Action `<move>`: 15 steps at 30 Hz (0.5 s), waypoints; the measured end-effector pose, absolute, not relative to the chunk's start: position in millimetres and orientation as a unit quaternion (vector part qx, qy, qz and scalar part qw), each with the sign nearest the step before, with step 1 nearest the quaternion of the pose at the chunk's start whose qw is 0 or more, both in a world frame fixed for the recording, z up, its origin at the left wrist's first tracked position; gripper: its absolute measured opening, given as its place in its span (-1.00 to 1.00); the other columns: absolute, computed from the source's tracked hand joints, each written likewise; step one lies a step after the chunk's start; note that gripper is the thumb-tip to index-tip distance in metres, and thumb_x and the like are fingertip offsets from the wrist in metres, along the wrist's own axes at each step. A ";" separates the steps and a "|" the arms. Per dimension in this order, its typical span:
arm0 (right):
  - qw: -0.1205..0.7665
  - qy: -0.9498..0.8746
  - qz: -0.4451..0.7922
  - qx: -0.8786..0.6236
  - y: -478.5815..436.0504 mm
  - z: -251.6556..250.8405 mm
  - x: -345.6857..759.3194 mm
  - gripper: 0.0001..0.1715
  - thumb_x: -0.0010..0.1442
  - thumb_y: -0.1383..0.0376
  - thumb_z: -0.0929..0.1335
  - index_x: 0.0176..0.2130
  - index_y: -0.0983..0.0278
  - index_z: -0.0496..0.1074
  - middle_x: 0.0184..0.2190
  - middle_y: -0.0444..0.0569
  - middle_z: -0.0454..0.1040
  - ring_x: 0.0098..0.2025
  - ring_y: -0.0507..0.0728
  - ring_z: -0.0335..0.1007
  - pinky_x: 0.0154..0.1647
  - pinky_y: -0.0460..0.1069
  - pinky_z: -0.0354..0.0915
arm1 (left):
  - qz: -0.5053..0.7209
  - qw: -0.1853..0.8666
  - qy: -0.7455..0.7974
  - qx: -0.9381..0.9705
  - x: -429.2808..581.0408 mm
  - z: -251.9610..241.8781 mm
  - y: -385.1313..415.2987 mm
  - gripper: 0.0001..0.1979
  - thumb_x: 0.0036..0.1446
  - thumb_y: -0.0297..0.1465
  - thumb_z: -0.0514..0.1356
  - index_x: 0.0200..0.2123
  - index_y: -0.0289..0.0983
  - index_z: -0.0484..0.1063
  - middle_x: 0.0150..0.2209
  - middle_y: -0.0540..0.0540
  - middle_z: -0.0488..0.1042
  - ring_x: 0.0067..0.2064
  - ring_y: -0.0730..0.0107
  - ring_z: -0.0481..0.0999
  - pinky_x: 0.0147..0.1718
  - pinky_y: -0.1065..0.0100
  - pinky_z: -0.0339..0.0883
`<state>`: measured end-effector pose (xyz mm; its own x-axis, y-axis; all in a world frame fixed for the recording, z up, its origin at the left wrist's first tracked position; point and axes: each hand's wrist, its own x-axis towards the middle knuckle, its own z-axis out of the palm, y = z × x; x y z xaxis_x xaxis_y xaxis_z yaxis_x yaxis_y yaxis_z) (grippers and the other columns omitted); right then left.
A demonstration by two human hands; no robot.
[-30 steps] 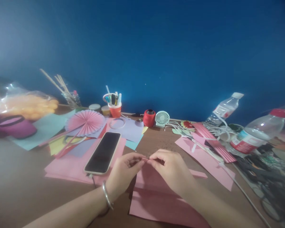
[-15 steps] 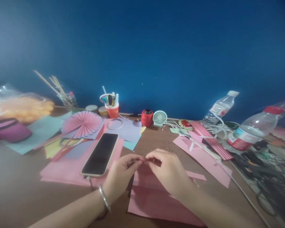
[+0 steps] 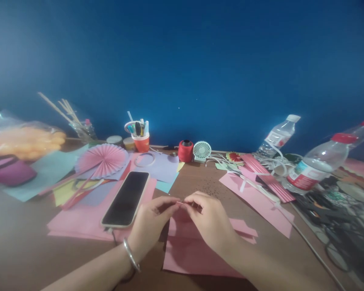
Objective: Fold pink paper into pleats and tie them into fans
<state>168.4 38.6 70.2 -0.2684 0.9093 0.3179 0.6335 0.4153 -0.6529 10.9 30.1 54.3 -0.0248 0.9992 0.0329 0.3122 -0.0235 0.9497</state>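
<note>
Right of the smartphone (image 3: 125, 199), the left hand (image 3: 150, 222) and right hand (image 3: 210, 221), grips narrow, pinch a pink paper piece (image 3: 179, 203).

We see dim, hazy light, blue wall (image 3: 182, 60) paler toward left. Soft shadow darkens pink paper (image 3: 186, 255). Plastic bag (image 3: 27, 139) at left edge glints, blurred; far-right bottle (image 3: 358, 135) looks stretched, smeared.

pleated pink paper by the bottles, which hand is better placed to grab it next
Likely the right hand: it is nearer the pleated pink paper, while the left hand would reach across. Both pinch a small pink piece between them.
</note>
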 end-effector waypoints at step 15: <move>0.340 -0.797 0.195 -0.459 41.8 73.1 170.8 -0.89 0.11 0.33 0.29 -0.44 0.21 0.39 -0.53 -0.16 0.38 -0.43 0.03 0.27 -0.45 -0.09 0.15 | 0.423 0.414 0.567 0.573 7.3 54.0 34.3 -0.88 -0.07 -0.30 0.20 -0.43 -0.21 0.45 -0.41 0.02 0.49 -0.33 0.41 0.43 -0.31 0.44 0.28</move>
<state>170.8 41.8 73.1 -0.3474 0.8641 0.3643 0.5992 0.5033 -0.6226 7.3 34.3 54.0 -0.0009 0.9999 0.0153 0.2979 -0.0144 0.9545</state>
